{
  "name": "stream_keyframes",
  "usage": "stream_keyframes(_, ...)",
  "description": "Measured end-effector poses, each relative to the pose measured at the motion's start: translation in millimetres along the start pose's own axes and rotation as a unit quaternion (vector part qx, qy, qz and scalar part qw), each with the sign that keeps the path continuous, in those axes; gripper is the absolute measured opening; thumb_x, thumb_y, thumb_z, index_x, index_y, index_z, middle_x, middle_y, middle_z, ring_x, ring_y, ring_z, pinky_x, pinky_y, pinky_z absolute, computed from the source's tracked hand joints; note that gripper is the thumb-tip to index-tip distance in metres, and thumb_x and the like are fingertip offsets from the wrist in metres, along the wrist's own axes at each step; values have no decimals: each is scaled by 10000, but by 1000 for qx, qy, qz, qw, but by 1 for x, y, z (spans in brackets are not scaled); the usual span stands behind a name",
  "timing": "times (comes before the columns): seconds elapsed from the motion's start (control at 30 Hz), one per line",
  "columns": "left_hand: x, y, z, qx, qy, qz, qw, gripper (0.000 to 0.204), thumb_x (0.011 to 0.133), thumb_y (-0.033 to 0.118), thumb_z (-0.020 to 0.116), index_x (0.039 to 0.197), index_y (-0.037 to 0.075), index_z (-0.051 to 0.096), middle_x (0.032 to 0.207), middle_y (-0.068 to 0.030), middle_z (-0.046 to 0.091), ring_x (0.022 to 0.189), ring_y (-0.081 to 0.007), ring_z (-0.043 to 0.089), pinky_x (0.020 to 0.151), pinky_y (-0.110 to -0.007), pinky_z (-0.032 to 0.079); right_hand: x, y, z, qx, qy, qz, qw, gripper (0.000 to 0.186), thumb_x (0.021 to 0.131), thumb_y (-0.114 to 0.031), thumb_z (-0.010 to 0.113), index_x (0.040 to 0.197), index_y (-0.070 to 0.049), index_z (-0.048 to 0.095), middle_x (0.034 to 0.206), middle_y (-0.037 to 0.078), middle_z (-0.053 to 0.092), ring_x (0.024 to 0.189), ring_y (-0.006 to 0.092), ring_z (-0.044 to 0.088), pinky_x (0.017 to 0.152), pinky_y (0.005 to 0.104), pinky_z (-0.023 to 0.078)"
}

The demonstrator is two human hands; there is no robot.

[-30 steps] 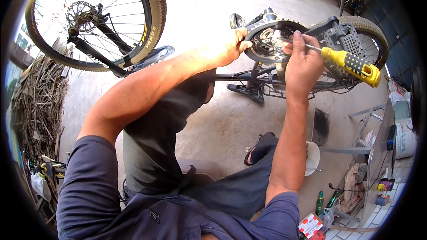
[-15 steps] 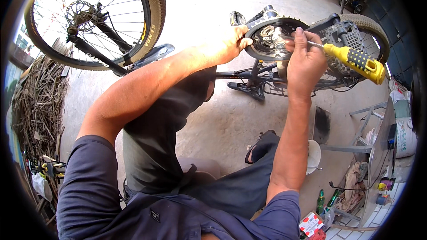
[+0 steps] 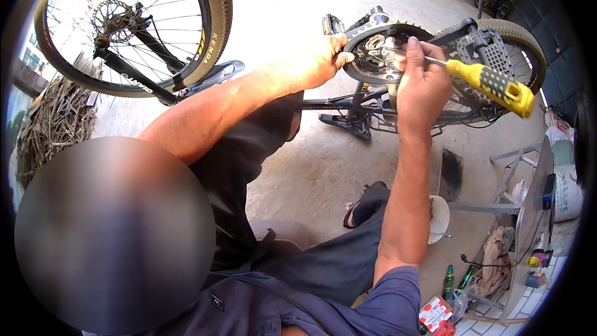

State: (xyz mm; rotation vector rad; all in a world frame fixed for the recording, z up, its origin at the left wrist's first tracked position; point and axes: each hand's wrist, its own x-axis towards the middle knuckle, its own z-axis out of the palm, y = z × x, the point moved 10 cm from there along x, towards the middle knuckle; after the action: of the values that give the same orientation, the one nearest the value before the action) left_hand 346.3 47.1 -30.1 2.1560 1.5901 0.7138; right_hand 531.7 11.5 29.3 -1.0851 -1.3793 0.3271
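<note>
A bicycle [image 3: 329, 104] stands upside down in front of me, its black-rimmed chainring [image 3: 354, 70] facing me. Fingers and thumb of my left hand [image 3: 326, 62] pinch the left rim of that chainring. My right hand [image 3: 424, 87] is closed round the metal shaft of a screwdriver [image 3: 494, 82]. Its yellow handle with black dotted grips sticks out to the right, past the hand. The shaft points left toward the middle of the chainring; my fingers partly hide it, and I cannot tell whether the tip touches. A pedal [image 3: 485, 51] sits just beyond the handle.
The front wheel [image 3: 217, 25] rises at the upper left, the rear wheel [image 3: 528, 40] at the right. A heap of sticks [image 3: 59, 118] lies at the left. On the right are a metal-framed table [image 3: 528, 211], a white bucket [image 3: 439, 218] and green bottles [image 3: 448, 283]. A blurred disc covers the lower left.
My right hand and the screwdriver have shifted slightly to the left. My left hand keeps its place on the chainring's rim.
</note>
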Motion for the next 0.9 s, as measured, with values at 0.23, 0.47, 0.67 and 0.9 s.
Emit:
stream_keyframes(0.23, -2, 0, -2, 19, -14, -7, 1000, 291, 964, 301, 551, 1101, 47, 586, 941, -207, 670, 937, -390, 643, 810, -472, 505, 5, 8, -4, 56, 22, 36, 998, 200, 959, -168, 613, 892, 20, 632, 707, 62, 671, 619, 102, 647, 579, 233, 519)
stream_keyframes(0.47, 1, -7, 5, -21, -12, -4, 1000, 295, 966, 297, 552, 1102, 36, 582, 941, -216, 668, 932, -394, 643, 808, -479, 502, 2, 1, -2, 30, 15, 23, 999, 206, 973, -168, 596, 890, 19, 615, 745, 53, 666, 656, 97, 648, 603, 218, 522)
stream_keyframes(0.67, 6, -14, 11, -48, -2, 18, 999, 290, 967, 288, 554, 1093, 28, 583, 920, -217, 667, 921, -398, 642, 801, -473, 501, 1, 10, 2, 33, 0, 36, 999, 207, 969, -166, 604, 903, 28, 629, 763, 61, 678, 627, 89, 639, 590, 212, 501)
stream_keyframes(0.9, 1, -6, 3, -19, -5, -4, 1000, 282, 972, 288, 541, 1093, 38, 585, 921, -213, 666, 915, -394, 644, 793, -471, 501, 0, -6, -5, -23, 26, 4, 999, 203, 962, -161, 612, 909, 33, 639, 741, 59, 676, 657, 109, 659, 624, 232, 530)
